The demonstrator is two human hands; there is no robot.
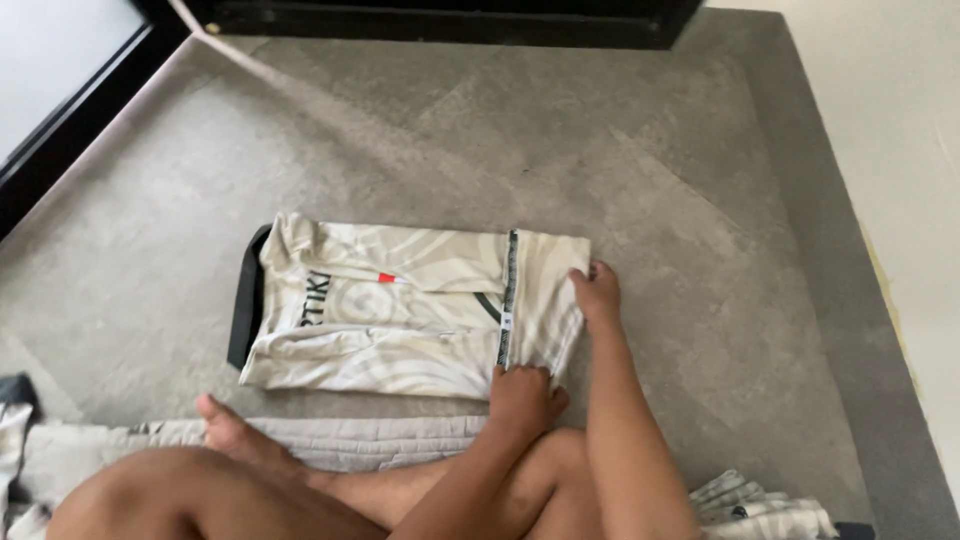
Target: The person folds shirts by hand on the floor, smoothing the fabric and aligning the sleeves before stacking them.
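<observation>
Crossed bare legs [330,490] nearest, over quilted mat [380,440]. Left hand [522,400] pinches near corner of folded cream patterned jersey [400,310] on grey floor [700,200]; right hand [598,292] grips far right corner.

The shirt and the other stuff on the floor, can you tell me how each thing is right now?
Cream patterned shirt: folded into a rectangle, lying flat on the grey floor.
Left hand: pressing down on the shirt's near right corner.
Right hand: touching the shirt's far right edge.
Grey quilted mat: spread flat under the crossed legs.
Patterned cloth: crumpled at the lower right.
</observation>
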